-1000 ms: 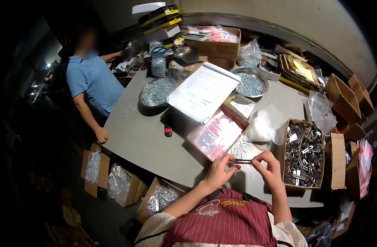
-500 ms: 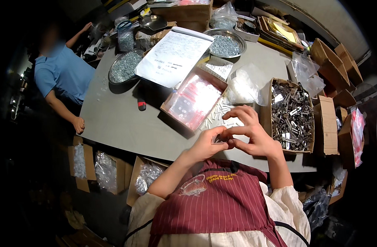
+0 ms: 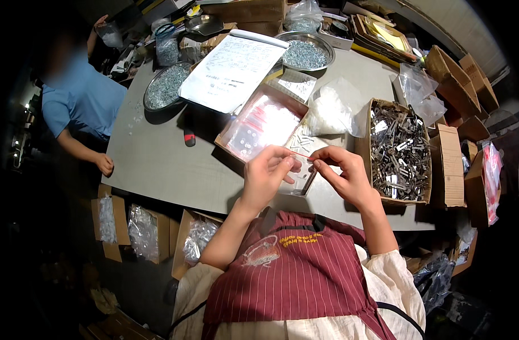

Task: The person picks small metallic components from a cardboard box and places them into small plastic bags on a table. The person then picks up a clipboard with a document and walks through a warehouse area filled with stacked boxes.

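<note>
Between both hands, above the table's front edge, is a small clear zip bag (image 3: 300, 182) with a red line along its top. My left hand (image 3: 266, 174) pinches one top corner between thumb and fingers. At the other corner, my right hand (image 3: 343, 173) pinches with its thumb and forefinger. Whether anything lies inside the bag is hard to make out. Just beyond the hands stands an open cardboard box (image 3: 221, 141) of similar red-striped clear bags. Small white pieces (image 3: 302, 141) lie loose next to that box, partly behind my hands.
A box of dark metal clips (image 3: 400, 156) is right. Behind are a bag of white pieces (image 3: 331, 110), a written notepad (image 3: 231, 68), and metal bowls of small metal parts (image 3: 306, 55) (image 3: 169, 88). A red-and-black tool (image 3: 189, 137) lies left. A person in blue (image 3: 84, 96) stands far left.
My hands have drawn apart and moved slightly forward, and the red-topped clear bag now shows stretched between them. At far left, the other person's raised hand now holds a clear bag.
</note>
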The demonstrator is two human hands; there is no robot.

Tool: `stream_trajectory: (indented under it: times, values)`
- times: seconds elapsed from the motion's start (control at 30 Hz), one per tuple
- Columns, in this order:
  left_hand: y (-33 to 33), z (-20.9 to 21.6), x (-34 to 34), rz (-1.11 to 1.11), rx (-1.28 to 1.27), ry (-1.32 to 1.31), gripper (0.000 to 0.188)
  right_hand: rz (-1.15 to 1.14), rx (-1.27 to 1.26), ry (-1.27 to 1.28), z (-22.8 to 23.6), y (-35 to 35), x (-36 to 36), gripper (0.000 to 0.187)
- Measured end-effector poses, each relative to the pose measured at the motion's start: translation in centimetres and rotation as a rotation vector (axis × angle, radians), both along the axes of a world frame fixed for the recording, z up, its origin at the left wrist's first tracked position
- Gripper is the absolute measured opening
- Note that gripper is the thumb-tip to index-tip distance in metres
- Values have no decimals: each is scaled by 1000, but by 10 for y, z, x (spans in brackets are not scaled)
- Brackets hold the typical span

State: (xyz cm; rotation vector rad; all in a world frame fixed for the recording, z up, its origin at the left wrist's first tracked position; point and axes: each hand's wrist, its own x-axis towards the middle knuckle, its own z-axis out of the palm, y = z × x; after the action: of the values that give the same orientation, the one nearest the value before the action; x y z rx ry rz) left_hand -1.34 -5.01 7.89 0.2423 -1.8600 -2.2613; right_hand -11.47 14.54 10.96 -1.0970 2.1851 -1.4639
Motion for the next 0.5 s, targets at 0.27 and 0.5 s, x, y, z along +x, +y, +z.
stream_trajectory:
  times: [0.27,0.5]
  values:
    - [5,1,8,93,-445,25,7,101,22,138,-7,-19,9,18]
    - [-5,-8,24,159,-579,129,5,191,86,316,-9,-34,14,11]
